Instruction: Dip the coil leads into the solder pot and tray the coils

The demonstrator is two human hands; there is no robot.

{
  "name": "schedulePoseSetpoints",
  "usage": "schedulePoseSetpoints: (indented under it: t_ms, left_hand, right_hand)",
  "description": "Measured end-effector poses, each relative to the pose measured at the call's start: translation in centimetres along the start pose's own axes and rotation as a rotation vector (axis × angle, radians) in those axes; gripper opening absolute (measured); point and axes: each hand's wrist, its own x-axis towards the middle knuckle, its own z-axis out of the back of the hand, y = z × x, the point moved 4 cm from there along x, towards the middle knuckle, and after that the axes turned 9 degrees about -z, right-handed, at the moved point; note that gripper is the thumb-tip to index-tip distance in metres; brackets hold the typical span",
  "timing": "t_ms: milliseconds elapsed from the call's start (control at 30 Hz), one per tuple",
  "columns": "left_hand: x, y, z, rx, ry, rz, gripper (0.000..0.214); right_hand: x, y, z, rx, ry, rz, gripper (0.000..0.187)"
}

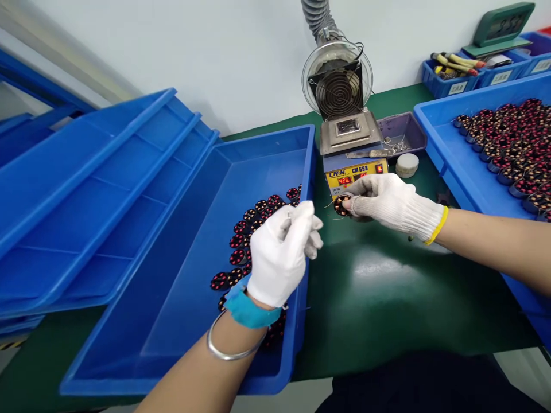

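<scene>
My right hand (387, 202), in a white glove, pinches a small round black-and-red wound coil (342, 205) just in front of the yellow solder pot unit (353, 172). My left hand (284, 252), gloved too, hovers over the right edge of a blue tray (181, 298) with its fingers curled together; what they hold, if anything, is hidden. Several finished coils (249, 235) lie in rows in that tray, just beneath and beyond the left hand. A blue strap and a metal bangle sit on the left wrist.
A fume fan (337, 80) stands behind the solder pot, with a purple dish (402, 135) and a white round pad (407, 164) beside it. A blue tray full of coils (508, 143) is at right. Stacked blue trays (86, 189) lean at left. Tool bins (456, 71) line the back on the green mat.
</scene>
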Motion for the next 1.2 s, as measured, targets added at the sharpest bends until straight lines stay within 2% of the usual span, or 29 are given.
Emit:
schedulePoseSetpoints:
  t_ms: [133, 200, 333, 400, 467, 567, 667, 767, 867, 967, 1067, 1100, 1200]
  left_hand:
    - [0.0, 0.6, -1.5, 0.009, 0.197, 0.066, 0.028]
    - [-0.3, 0.4, -2.1, 0.011, 0.222, 0.08, 0.023]
    - [-0.9, -0.9, -1.3, -0.146, 0.121, -0.035, 0.01]
    - [-0.8, -0.9, -0.4, -0.214, 0.031, -0.084, 0.016]
    - [-0.3, -0.2, 0.0, -0.226, -0.02, -0.056, 0.03]
    - [0.3, 1.0, -0.9, -0.166, 0.022, 0.033, 0.044]
    - [0.3, 1.1, -2.1, -0.079, 0.055, 0.057, 0.037]
    - [-0.1, 0.5, -2.5, -0.066, 0.028, 0.072, 0.032]
    - [-0.7, 0.2, -2.6, -0.123, 0.043, 0.056, 0.026]
    - [-1.1, 0.4, -3.0, -0.14, 0.2, -0.01, 0.028]
    - [-1.3, 0.6, -3.8, -0.04, 0.432, -0.09, 0.035]
    - [-1.3, 0.7, -4.0, 0.0, 0.49, -0.108, 0.036]
    - [-1.2, 0.6, -4.2, 0.083, 0.575, -0.139, 0.038]
  right_hand:
    - [-0.6, 0.6, -0.2, 0.072, 0.009, 0.039, 0.026]
    - [-0.8, 0.8, -0.2, 0.063, -0.03, 0.045, 0.026]
    - [-0.5, 0.7, 0.2, 0.053, -0.102, 0.04, 0.027]
    - [0.0, 0.5, 0.2, 0.114, -0.091, 0.074, 0.026]
    - [0.3, 0.4, 0.1, 0.189, -0.076, 0.103, 0.026]
    - [0.1, 0.4, 0.0, 0.229, -0.085, 0.104, 0.024]
    - [-0.7, 0.8, -0.4, 0.208, -0.078, 0.114, 0.019]
    - [-1.2, 1.0, -0.7, 0.222, -0.054, 0.16, 0.018]
    - [-0.5, 1.4, 0.3, 0.207, -0.111, 0.208, 0.019]
    - [1.6, 3.3, 3.3, 0.005, -0.317, 0.3, 0.021]
    - [4.8, 6.1, 6.6, -0.356, -0.578, 0.352, 0.025]
    - [6.1, 7.0, 7.4, -0.465, -0.624, 0.339, 0.027]
    - [9.8, 8.6, 8.4, -0.758, -0.614, 0.275, 0.034]
